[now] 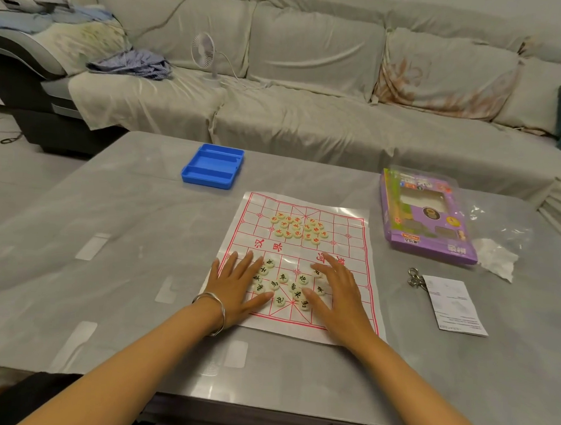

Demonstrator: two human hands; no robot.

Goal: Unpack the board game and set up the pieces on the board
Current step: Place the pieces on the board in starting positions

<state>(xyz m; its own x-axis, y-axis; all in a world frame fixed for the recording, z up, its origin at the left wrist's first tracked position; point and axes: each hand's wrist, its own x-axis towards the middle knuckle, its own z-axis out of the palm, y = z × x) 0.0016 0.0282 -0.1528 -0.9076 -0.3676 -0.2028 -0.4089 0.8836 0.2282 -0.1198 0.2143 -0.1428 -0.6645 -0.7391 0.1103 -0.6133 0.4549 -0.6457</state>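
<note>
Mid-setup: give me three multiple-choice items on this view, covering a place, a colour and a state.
1. Where is the blue tray? A on a shelf; B on the table, beyond the board's far left corner; C in a drawer.
2. Lettering on the far pieces? A red; B black; C blue.
3. The left hand and right hand are? A gripping a cup; B curled into fists; C flat on the board.
Answers: B, the tray sits past the board; A, red characters show; C, fingers lie straight beside the near pieces.
</note>
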